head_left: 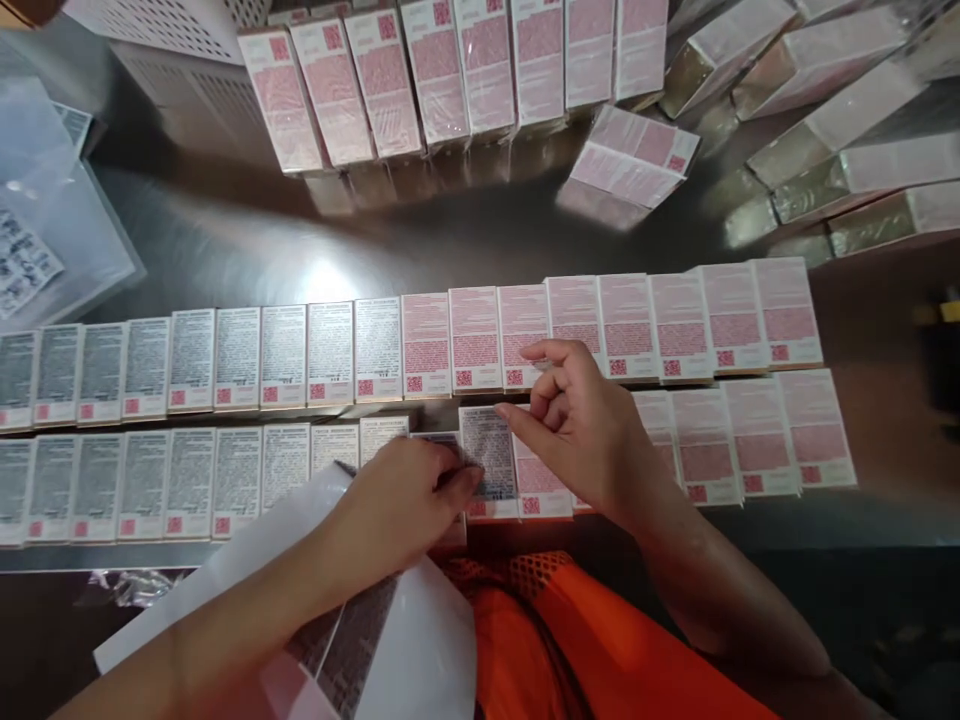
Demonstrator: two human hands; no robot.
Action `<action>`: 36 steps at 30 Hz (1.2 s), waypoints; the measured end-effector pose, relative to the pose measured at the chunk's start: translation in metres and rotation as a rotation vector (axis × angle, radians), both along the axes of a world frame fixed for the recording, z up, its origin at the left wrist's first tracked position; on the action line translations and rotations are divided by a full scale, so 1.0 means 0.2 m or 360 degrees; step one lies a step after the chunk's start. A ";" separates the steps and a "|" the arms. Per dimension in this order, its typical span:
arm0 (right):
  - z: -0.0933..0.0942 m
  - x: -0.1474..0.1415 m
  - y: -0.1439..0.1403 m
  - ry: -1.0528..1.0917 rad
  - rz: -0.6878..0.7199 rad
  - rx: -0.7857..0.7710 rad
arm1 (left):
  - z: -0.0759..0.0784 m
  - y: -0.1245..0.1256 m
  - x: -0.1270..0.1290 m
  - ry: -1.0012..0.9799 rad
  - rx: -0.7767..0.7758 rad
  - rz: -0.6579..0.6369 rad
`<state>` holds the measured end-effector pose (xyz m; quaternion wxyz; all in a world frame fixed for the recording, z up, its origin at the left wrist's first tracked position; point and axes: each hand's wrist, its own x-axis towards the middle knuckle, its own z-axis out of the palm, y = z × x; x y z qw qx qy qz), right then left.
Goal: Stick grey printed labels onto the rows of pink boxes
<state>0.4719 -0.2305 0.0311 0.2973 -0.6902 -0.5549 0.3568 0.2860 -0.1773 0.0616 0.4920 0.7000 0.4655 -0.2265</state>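
So the whole thing here comes down to one box in the near row: the pink box with the freshly laid grey label (489,455) sits dead centre on the desk (247,250), right between both hands, long axis running away from the person like every other box in the two rows. The left hand (409,490) comes in from the lower left, fingers curled down flat, fingertips pressing on the label's left edge and the box just beside it; that same arm has the white label backing sheet (420,650) tucked under the wrist, though I can't tell if the hand actually grips it. The right hand (574,425) is loosely closed with just the index finger stuck out, tip touching the label's right edge, not holding anything. Both hands are about equally near, one on each side. Boxes to the left in the near row (142,485) already wear grey labels, the ones to the right (757,435) are still bare pink. More pink boxes stand upright at the back (390,85).
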 end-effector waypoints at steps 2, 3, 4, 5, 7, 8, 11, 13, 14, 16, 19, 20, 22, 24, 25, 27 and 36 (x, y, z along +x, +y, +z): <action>0.01 0.00 0.00 -0.0012 -0.0006 -0.0011 | 0.00 0.00 0.01 0.0012 0.0017 0.0005; 0.02 0.00 0.00 -0.0015 -0.0001 -0.0020 | 0.00 0.00 0.01 0.0021 0.0021 0.0009; 0.02 0.00 0.00 -0.0021 0.0001 -0.0024 | 0.00 -0.01 0.01 0.0034 0.0021 0.0015; 0.03 0.00 0.00 -0.0030 0.0009 -0.0029 | 0.00 -0.01 0.02 0.0049 0.0021 0.0018; 0.04 0.00 0.00 -0.0081 0.0033 -0.0038 | 0.01 -0.01 0.02 0.0076 0.0025 0.0017; 0.05 0.00 0.01 -0.0123 0.0050 -0.0037 | 0.01 -0.01 0.02 0.0082 0.0030 0.0014; 0.05 -0.01 0.01 -0.0278 0.0116 -0.0001 | 0.01 -0.01 0.02 0.0067 0.0031 0.0004; 0.05 -0.01 0.00 -0.0365 0.0193 0.0036 | 0.02 -0.01 0.01 0.0045 -0.0003 0.0019; 0.05 -0.01 0.00 -0.0404 0.0250 0.0062 | 0.02 -0.01 0.01 0.0034 -0.0024 0.0034; 0.05 0.00 -0.01 -0.0482 0.0406 0.0122 | 0.02 -0.01 0.01 0.0016 -0.0055 0.0070; 0.04 0.02 -0.02 -0.0591 0.0629 0.0194 | 0.02 0.00 0.00 0.0000 -0.0101 0.0104; 0.04 0.02 -0.03 -0.0633 0.0681 0.0201 | 0.02 0.00 0.00 -0.0001 -0.0129 0.0114; 0.04 0.02 -0.03 -0.0721 0.0751 0.0197 | 0.02 0.00 0.00 -0.0003 -0.0199 0.0145; 0.05 0.03 -0.03 -0.0773 0.0824 0.0190 | 0.02 0.01 -0.01 -0.0013 -0.0259 0.0198; 0.06 0.04 -0.03 -0.0756 0.0856 0.0181 | 0.02 0.01 -0.01 -0.0020 -0.0275 0.0227; 0.08 0.06 -0.04 -0.0620 0.0914 0.0160 | 0.02 0.01 -0.01 -0.0026 -0.0289 0.0264; 0.06 0.02 -0.09 -0.0488 0.0887 0.0196 | 0.05 0.01 0.00 -0.0004 -0.0413 0.0365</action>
